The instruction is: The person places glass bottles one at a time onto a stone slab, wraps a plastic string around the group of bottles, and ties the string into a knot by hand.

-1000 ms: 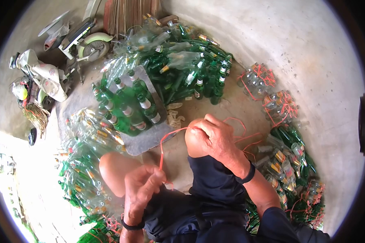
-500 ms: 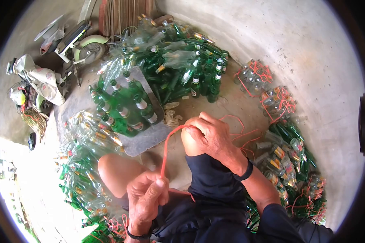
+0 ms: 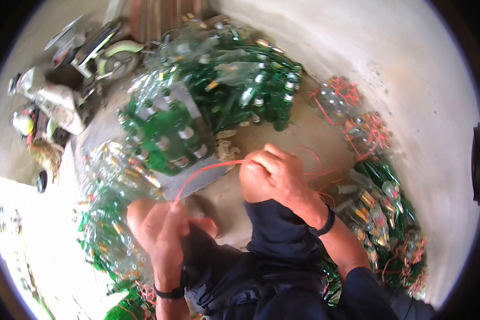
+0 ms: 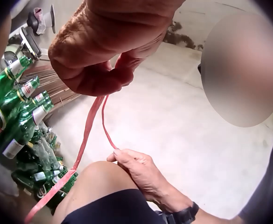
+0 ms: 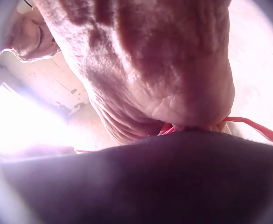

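A red plastic string [image 3: 202,169] runs in a shallow arc between my two hands in the head view. My left hand [image 3: 162,229], slightly blurred, pinches one part of it above the left knee. On the right knee, my right hand [image 3: 280,170] grips another part with curled fingers. Two strands of the string [image 4: 87,130] hang from the left fingers in the left wrist view. In the right wrist view the string [image 5: 255,125] comes out from under the right hand [image 5: 150,60]. A cluster of upright green bottles [image 3: 162,138] stands in front of me on a grey board [image 3: 189,178].
Loose green and clear bottles [image 3: 234,96] pile up ahead, with more bottles [image 3: 109,213] at the left. Bottle bundles tied with red string [image 3: 338,98] line the wall at the right. Pale gloves [image 3: 226,149] lie by the board. A scooter [image 3: 58,104] stands far left.
My left hand first dips slightly, then moves up and to the left, drawing out the string between the hands. The right hand stays at the right knee, still gripping the string.
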Tool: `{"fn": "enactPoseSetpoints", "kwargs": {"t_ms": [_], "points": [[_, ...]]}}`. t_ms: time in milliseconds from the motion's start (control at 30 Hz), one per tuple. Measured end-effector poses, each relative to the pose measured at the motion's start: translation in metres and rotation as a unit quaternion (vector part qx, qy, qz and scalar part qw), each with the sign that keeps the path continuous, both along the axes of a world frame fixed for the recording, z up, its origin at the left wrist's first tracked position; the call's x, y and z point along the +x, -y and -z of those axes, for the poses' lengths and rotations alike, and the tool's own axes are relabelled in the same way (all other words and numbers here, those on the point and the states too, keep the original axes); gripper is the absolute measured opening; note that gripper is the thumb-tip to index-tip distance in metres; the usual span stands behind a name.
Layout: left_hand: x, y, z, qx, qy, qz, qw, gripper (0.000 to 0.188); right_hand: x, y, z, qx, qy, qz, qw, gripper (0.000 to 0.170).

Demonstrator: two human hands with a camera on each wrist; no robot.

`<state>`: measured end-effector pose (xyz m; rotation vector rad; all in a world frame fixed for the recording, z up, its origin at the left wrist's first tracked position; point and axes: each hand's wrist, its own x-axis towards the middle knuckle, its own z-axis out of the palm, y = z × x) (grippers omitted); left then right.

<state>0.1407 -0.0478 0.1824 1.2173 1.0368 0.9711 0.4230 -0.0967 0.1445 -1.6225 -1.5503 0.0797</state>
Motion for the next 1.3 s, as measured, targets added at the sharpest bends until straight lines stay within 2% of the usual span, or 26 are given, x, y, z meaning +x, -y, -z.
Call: {"fn": "enactPoseSetpoints", "kwargs": {"t_ms": [67,133,200,300,367,600,700,733,933,1100,1267,1300], "points": [[0.001,-0.004,-0.004,-0.004,-0.067,0.001,0.998,0.013,0.004,-0.001,0.001,-0.016,-0.013,-0.026,0.999,0.008],[0.005,-0.009,-0.005,-0.053,-0.042,-0.018,0.998,0.015,0.005,-0.001,-0.012,-0.051,-0.026,-0.04,0.998,0.009],[0.004,-0.017,-0.001,-0.023,-0.041,-0.026,0.999,0.018,0.015,-0.006,-0.011,-0.079,-0.081,-0.075,0.991,0.01],[0.001,-0.03,-0.011,0.019,-0.042,-0.032,0.998,0.019,0.032,-0.013,-0.024,-0.131,-0.085,-0.132,0.979,0.01],[-0.007,-0.041,-0.013,0.031,-0.046,-0.055,0.997,0.019,0.043,-0.023,-0.029,-0.22,-0.129,-0.169,0.952,0.013],[-0.033,-0.099,-0.016,0.061,-0.084,-0.13,0.986,0.019,0.062,-0.081,-0.054,-0.217,-0.114,-0.187,0.951,0.022],[-0.034,-0.129,-0.02,0.018,0.017,-0.216,0.976,0.016,0.065,-0.112,-0.056,-0.216,-0.148,-0.19,0.946,0.028],[-0.035,-0.14,-0.019,0.018,0.017,-0.22,0.975,0.016,0.064,-0.123,-0.057,-0.214,-0.156,-0.186,0.946,0.029],[-0.045,-0.21,-0.003,0.053,0.041,-0.278,0.958,0.013,0.053,-0.209,-0.037,-0.163,-0.153,-0.185,0.957,0.032],[-0.05,-0.262,0.025,0.045,0.029,-0.284,0.957,0.012,0.033,-0.277,-0.016,-0.106,-0.216,-0.159,0.958,0.032],[-0.037,-0.298,0.063,0.024,0.007,-0.292,0.956,0.018,0.022,-0.333,0.021,-0.12,-0.29,-0.14,0.939,0.031],[-0.038,-0.305,0.074,0.036,-0.02,-0.285,0.957,0.023,0.021,-0.343,0.032,-0.101,-0.264,-0.142,0.949,0.03]]}}
